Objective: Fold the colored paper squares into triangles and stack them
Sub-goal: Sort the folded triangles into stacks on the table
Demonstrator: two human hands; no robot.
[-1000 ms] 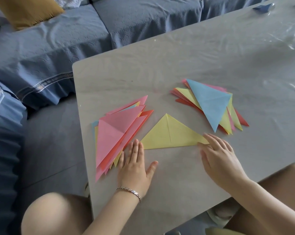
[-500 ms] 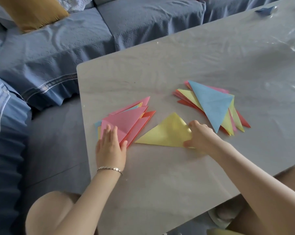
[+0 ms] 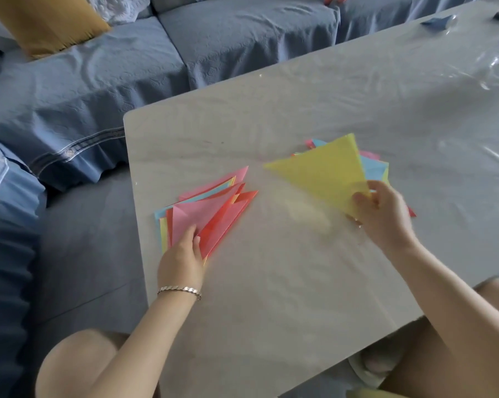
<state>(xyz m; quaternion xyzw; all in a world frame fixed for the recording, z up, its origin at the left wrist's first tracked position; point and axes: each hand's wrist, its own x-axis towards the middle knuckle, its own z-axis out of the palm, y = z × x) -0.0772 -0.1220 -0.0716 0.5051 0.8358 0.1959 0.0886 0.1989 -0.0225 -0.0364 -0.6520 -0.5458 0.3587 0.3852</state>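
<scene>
Your right-hand grip (image 3: pixel 383 216) pinches the folded yellow paper triangle (image 3: pixel 326 170) by its near corner only, holding it lifted over the fanned pile of finished coloured triangles (image 3: pixel 374 165) at the right of the grey tabletop (image 3: pixel 271 282). Held by so little, it could swing and land askew, or knock that loose pile further apart. Your left-hand grip (image 3: pixel 182 259) curls on the near corner of the pink paper sheet (image 3: pixel 202 214) topping the left pile (image 3: pixel 222 222), and a pull there may drag the red sheet beneath along.
</scene>
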